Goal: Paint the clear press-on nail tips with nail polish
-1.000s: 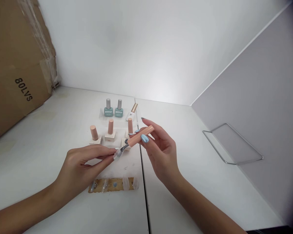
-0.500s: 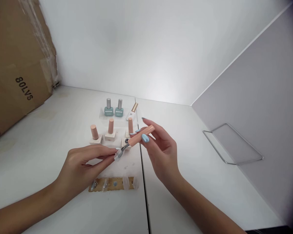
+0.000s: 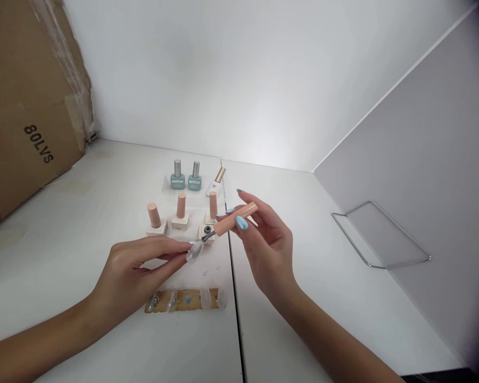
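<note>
Over the desk (image 3: 319,239), I see left hand (image 3: 141,261) pinching nail tip (image 3: 193,252), right hand (image 3: 270,251) gripping brush (image 3: 226,225); I advise light strokes.

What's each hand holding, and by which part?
Right hand: polish brush, by its peach cap. Left hand: clear nail tip, pinched at the side facing that hand; exact contact unclear.

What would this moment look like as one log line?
Left hand: pinching clear nail tip; Right hand: holding peach-capped brush; Bristles: by nail tip, contact unclear; Beyond: open bottle; Nearer: brown strip
</note>
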A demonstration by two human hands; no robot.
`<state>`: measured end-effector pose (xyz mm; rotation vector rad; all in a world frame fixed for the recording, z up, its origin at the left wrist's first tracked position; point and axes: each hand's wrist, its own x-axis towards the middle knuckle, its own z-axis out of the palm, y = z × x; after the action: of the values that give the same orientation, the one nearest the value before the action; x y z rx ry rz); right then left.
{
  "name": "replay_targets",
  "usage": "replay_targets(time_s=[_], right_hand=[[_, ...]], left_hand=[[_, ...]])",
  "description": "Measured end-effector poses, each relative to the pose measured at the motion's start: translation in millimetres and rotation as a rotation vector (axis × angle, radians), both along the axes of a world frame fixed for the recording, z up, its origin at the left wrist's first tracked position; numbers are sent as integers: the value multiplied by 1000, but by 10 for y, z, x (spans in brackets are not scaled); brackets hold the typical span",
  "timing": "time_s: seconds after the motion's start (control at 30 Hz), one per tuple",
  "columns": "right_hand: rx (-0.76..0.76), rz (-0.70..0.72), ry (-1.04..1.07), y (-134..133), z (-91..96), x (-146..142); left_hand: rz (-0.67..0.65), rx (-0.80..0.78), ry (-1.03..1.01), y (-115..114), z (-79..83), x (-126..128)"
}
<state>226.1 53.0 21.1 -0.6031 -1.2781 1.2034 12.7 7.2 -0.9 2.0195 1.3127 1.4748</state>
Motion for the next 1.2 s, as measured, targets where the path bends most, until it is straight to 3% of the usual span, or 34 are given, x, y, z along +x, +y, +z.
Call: replay_targets(time_s=[0.37,0.57,1.2], right_hand=[[24,-306,-184,35,-56,30],[103,-225,-221,39,-145,-18],[39,-221,-305,48,-168,-10]], left_hand=[[29,-34,-6,-4,-21,-14],[21,-44,-21,-9,-20,-10],[10,-52,-18,-1,-15,7]])
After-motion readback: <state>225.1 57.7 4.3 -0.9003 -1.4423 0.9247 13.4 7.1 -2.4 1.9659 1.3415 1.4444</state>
